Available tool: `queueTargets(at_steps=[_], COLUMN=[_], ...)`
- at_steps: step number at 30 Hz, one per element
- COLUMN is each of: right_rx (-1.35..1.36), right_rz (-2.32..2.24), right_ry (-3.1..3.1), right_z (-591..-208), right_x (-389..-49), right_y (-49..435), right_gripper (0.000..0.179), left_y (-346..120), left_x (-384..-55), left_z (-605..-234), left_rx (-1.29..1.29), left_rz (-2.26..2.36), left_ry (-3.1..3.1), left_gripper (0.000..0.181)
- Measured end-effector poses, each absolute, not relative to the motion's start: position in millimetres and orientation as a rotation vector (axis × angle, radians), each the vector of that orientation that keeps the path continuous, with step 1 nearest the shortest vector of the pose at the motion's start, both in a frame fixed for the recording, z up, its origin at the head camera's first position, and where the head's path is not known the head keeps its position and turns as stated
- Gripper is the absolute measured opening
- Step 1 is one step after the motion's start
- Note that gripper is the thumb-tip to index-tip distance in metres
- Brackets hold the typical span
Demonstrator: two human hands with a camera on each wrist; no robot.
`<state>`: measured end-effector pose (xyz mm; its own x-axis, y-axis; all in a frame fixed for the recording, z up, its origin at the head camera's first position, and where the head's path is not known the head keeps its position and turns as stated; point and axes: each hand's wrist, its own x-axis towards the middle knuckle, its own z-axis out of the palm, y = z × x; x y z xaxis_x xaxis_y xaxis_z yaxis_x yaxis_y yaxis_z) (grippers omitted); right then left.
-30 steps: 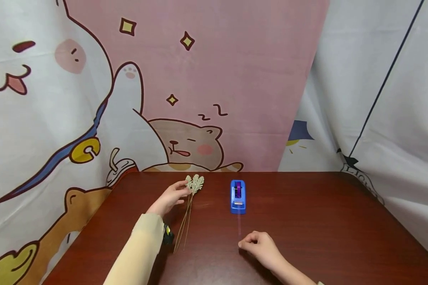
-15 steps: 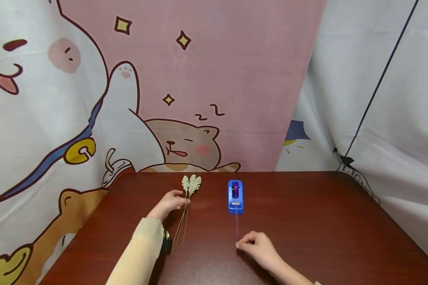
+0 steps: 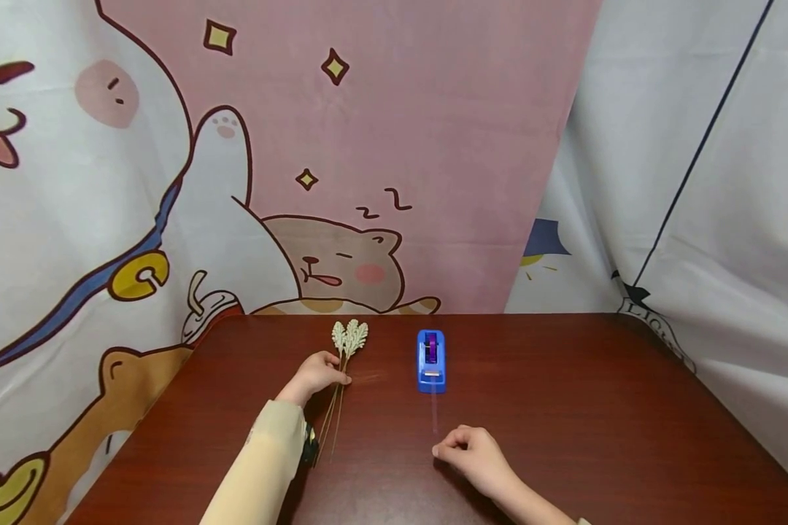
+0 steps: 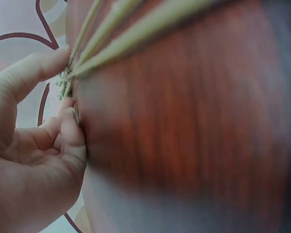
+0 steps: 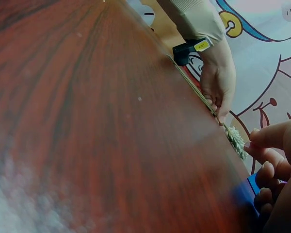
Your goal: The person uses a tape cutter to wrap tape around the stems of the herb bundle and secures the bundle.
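Note:
Near the table's middle lies a small bunch of dried flowers [image 3: 350, 337] with pale leafy heads and thin straw-coloured stems [image 3: 332, 423]. My left hand [image 3: 317, 372] has its thumb and fingers around the stems just below the heads; in the left wrist view the stems [image 4: 111, 22] run out between thumb and fingertips. A blue tape dispenser [image 3: 431, 383] with a purple roll [image 3: 432, 348] stands right of the flowers. From it a faint strip of clear tape [image 3: 435, 412] stretches toward me. My right hand [image 3: 476, 456] pinches its end between thumb and forefinger.
The brown wooden table [image 3: 565, 408] carries these things. Behind it hangs a pink and white cartoon cloth [image 3: 460, 146], which continues down both sides. A black wrist device [image 5: 183, 52] is strapped on the left wrist.
My left hand has moved down from the flower heads to the stems and closed around them. The right hand has stayed at the tape's end. The whole head view has shifted slightly.

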<state>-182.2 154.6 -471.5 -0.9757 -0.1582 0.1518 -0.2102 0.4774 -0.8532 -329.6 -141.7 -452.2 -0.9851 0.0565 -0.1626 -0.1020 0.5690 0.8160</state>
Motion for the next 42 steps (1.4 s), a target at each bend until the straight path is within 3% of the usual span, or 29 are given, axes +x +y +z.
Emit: queueTargets(at_steps=[11,23,42], right_rx=[0.331,0.335,0.323], right_rz=[1.558,1.57,1.554], right_ry=[-2.655,-2.665,-2.665], right_z=[-470.4,-468.9,-470.6], right_x=[-181.2,-180.7,-181.4], right_y=[155.5,154.3,154.4], right_gripper=[0.013,0.013,0.014], left_y=[-137.6,-137.0,-136.0], left_x=[-328.2,-328.6,-329.1], left_z=[-453.3,-455.1,-451.9], left_rx=[0.035,0.046,0.061], left_rz=[1.25,1.199,1.125], left_ry=[2.78,2.831,2.926], left_gripper=[0.022,0.04,0.047])
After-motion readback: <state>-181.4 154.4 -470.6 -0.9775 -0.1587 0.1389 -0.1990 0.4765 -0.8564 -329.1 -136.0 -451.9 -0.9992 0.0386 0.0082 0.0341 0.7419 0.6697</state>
